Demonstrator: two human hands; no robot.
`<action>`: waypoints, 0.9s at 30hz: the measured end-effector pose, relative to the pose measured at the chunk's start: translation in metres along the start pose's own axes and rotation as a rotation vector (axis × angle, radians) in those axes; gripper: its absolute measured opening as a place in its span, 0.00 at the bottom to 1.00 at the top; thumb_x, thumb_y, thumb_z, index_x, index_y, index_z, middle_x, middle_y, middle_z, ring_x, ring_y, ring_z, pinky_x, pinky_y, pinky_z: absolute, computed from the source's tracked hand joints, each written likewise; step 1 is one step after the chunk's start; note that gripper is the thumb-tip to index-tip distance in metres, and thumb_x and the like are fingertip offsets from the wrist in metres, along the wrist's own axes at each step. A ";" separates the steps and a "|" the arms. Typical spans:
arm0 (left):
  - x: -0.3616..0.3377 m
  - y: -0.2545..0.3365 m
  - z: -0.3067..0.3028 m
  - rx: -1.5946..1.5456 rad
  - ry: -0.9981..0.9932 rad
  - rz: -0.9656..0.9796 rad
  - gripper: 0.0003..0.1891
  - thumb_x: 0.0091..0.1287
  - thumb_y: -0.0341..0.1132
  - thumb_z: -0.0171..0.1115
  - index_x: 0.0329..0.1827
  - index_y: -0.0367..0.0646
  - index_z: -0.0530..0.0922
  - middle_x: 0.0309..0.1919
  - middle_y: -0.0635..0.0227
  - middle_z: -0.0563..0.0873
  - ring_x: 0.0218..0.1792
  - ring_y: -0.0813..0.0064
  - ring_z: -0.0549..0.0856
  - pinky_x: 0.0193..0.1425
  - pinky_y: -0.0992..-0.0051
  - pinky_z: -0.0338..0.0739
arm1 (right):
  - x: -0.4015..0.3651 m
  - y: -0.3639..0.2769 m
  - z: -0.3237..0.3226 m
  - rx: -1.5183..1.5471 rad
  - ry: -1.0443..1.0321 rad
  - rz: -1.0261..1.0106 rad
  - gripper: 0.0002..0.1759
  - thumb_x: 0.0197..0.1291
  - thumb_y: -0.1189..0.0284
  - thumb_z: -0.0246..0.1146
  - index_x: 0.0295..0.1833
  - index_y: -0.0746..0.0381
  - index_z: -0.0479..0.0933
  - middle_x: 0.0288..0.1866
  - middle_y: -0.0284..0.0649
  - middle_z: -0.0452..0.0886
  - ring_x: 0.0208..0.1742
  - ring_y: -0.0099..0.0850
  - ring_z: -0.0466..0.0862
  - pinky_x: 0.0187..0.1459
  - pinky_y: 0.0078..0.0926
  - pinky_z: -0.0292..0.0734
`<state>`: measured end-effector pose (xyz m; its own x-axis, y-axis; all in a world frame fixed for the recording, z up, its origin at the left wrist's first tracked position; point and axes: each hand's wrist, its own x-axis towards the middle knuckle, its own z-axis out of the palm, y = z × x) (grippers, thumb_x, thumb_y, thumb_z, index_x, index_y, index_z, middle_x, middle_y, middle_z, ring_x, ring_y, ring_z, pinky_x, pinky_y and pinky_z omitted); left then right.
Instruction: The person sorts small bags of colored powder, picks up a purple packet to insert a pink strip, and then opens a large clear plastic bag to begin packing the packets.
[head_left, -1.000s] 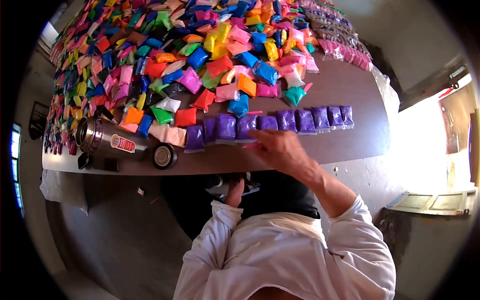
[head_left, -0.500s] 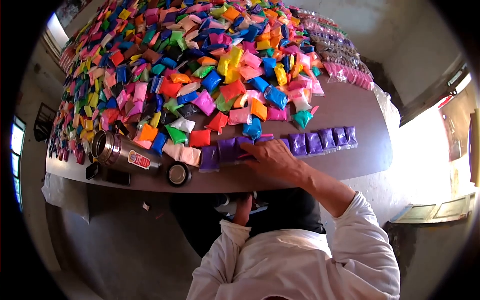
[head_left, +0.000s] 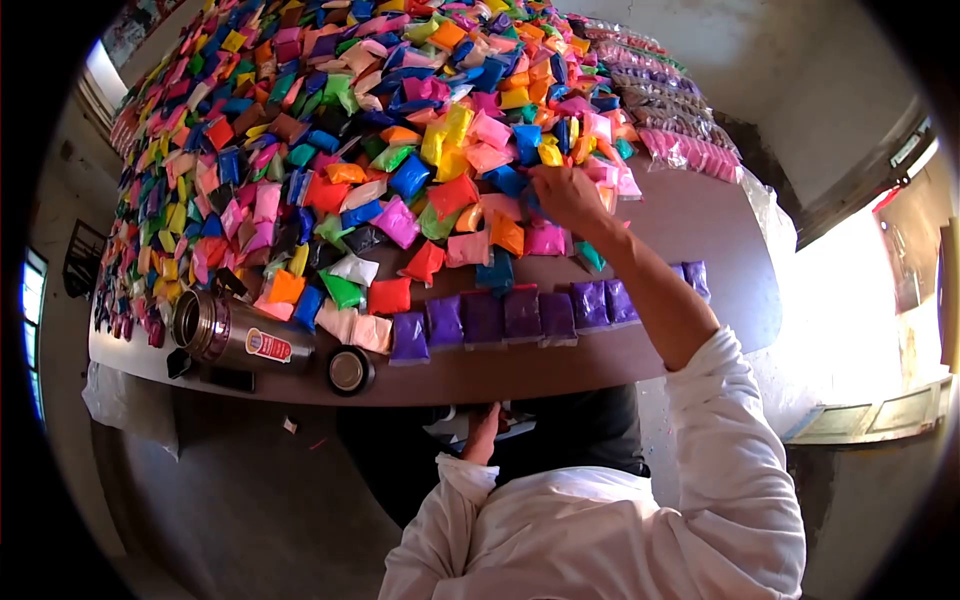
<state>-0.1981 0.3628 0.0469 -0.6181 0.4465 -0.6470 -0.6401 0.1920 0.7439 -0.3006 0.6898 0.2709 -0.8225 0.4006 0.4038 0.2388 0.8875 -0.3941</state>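
My right hand [head_left: 572, 198] reaches over the near right part of a heap of small coloured packets [head_left: 455, 195]. Its fingers are bent down onto a blue packet [head_left: 533, 207], which they partly cover. Below the forearm runs a row of purple packets [head_left: 484, 320], laid side by side along the table's near side; the forearm hides part of the row. A small red strip [head_left: 522, 288] shows at the top edge of one of them. My left hand [head_left: 482, 437] is low at my lap, below the table edge, and its fingers are mostly hidden.
On the near left lie a steel flask [head_left: 235, 335] on its side, its round lid [head_left: 350, 370] and a dark phone-like slab [head_left: 228, 378]. Rows of bagged packets [head_left: 690, 150] line the far right of the table [head_left: 725, 235].
My right hand has left the purple row and moved up and away to the blue packet in the heap. The left hand stays at my lap. The view has shifted slightly.
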 end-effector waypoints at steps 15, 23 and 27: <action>0.008 0.004 -0.005 0.027 0.043 -0.154 0.14 0.67 0.45 0.59 0.39 0.41 0.76 0.25 0.71 0.78 0.25 0.77 0.81 0.25 0.77 0.76 | 0.042 0.013 0.015 -0.398 -0.022 0.053 0.09 0.51 0.68 0.61 0.36 0.60 0.81 0.33 0.48 0.83 0.38 0.45 0.84 0.40 0.41 0.78; 0.003 0.001 -0.009 0.032 -0.009 -0.051 0.17 0.68 0.49 0.57 0.33 0.42 0.75 0.23 0.71 0.77 0.22 0.79 0.78 0.28 0.77 0.74 | 0.027 0.008 -0.019 0.241 0.131 0.170 0.10 0.54 0.66 0.61 0.34 0.62 0.78 0.28 0.48 0.81 0.30 0.41 0.83 0.33 0.38 0.75; 0.000 0.006 -0.006 0.037 -0.014 -0.025 0.19 0.67 0.49 0.57 0.29 0.42 0.75 0.21 0.72 0.76 0.21 0.80 0.78 0.28 0.76 0.73 | 0.011 -0.002 -0.062 0.911 -0.067 0.494 0.11 0.59 0.66 0.63 0.29 0.62 0.75 0.16 0.31 0.68 0.16 0.19 0.68 0.17 0.21 0.58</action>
<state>-0.2051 0.3589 0.0506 -0.5957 0.4534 -0.6631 -0.6377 0.2349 0.7336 -0.2785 0.7069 0.3272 -0.7727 0.6347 -0.0081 0.0996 0.1086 -0.9891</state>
